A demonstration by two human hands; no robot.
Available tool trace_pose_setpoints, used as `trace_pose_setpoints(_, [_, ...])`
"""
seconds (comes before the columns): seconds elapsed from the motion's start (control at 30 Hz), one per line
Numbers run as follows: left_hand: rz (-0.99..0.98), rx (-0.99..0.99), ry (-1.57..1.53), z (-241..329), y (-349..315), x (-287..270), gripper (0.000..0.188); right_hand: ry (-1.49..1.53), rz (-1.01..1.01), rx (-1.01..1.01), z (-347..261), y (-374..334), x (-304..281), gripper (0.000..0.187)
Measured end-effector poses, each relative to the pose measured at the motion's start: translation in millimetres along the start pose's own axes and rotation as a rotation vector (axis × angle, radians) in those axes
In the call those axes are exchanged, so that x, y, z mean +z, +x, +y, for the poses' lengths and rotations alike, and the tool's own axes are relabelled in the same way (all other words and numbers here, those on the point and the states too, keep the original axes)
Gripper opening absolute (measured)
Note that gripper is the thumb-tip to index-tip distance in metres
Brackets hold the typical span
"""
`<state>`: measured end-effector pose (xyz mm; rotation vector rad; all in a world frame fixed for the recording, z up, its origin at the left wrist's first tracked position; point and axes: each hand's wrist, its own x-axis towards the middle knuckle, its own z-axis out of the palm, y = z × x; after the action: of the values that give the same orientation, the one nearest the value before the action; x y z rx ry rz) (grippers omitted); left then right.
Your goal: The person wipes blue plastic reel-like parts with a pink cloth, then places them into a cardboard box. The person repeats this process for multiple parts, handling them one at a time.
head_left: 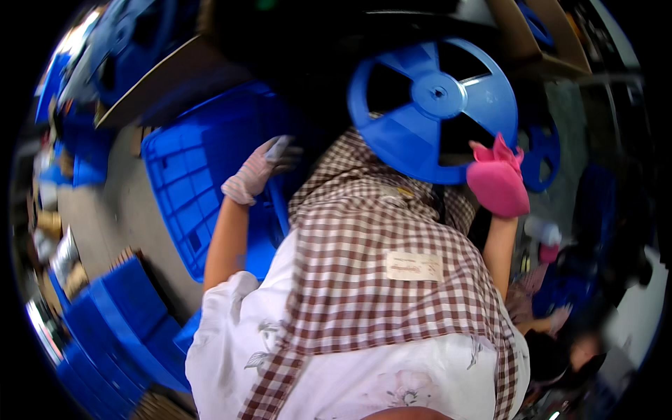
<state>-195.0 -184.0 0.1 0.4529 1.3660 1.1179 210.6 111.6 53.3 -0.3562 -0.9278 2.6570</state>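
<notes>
A checked apron (378,280) over a white shirt fills the near view. The left hand (260,171), in a pale glove, rests on the rim of a blue crate (199,182), fingers curled over its edge. The right hand (497,182), in a pink glove, grips the lower right rim of a blue reel (434,105), held up just beyond the apron. More blue crates (119,329) are stacked on the floor at lower left.
</notes>
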Motion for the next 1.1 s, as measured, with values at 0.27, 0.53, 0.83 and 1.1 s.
trace_pose_setpoints(0.27, [-0.26,0.088,-0.665,41,101,118,0.056,-0.248,0.497,-0.235,49,-63,26,0.063])
trace_pose_setpoints(0.53, [-0.439,-0.011,-0.534,54,143,176,0.056,-0.039,0.873,-0.217,102,-169,-9,0.057])
trace_pose_setpoints(0.83, [-0.303,-0.082,-0.539,44,149,193,0.053,1.068,0.089,-0.476,83,-205,-28,0.088])
trace_pose_setpoints(1.1, [-0.312,-0.044,-0.473,70,121,176,0.052,0.511,0.526,-0.909,43,-120,13,0.047])
